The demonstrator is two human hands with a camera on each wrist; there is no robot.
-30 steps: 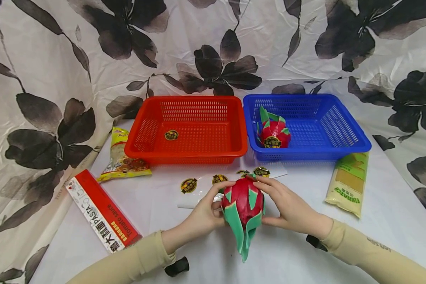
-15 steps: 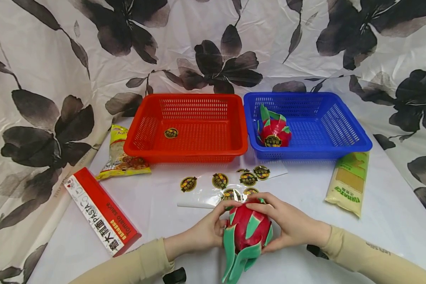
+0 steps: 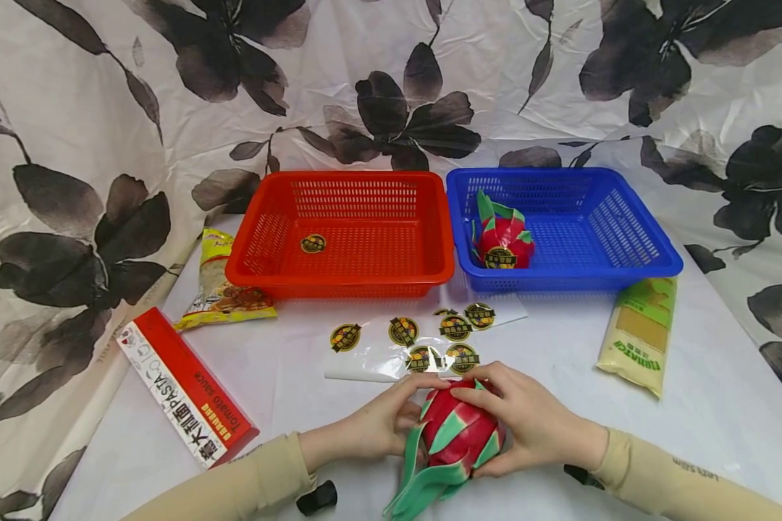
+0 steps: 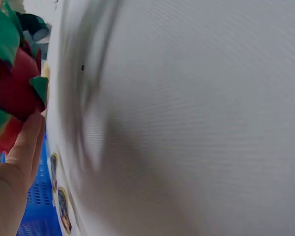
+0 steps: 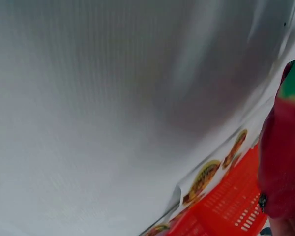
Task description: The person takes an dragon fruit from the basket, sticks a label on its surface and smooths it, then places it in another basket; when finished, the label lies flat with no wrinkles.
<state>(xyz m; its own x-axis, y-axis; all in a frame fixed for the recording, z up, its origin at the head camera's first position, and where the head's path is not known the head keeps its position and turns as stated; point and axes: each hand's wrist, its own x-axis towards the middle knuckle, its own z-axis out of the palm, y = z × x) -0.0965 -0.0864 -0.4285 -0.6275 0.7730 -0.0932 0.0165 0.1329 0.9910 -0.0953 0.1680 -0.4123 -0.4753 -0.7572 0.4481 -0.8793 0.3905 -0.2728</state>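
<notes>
Both hands hold a red dragon fruit with green leafy scales (image 3: 459, 423) low in the middle of the head view. The left hand (image 3: 381, 423) grips it from the left, and the right hand (image 3: 537, 423) from the right, fingertips on its upper side. Its long green leaves hang toward the person. In the left wrist view the dragon fruit (image 4: 19, 88) shows at the left edge with a finger against it. The right wrist view has part of the dragon fruit (image 5: 282, 157) at its right edge. Just beyond the hands lies a sheet of round black-and-gold stickers (image 3: 371, 362).
A red basket (image 3: 339, 282) with one round sticker in it stands beside a blue basket (image 3: 573, 278) holding another dragon fruit (image 3: 505, 239). A yellow snack bag (image 3: 224, 297) and a pasta box (image 3: 189, 391) lie left, a pale-green packet (image 3: 638, 336) right.
Both hands have brought the dragon fruit nearer the person and turned it, so its leaves point lower left. More stickers on the sheet are uncovered.
</notes>
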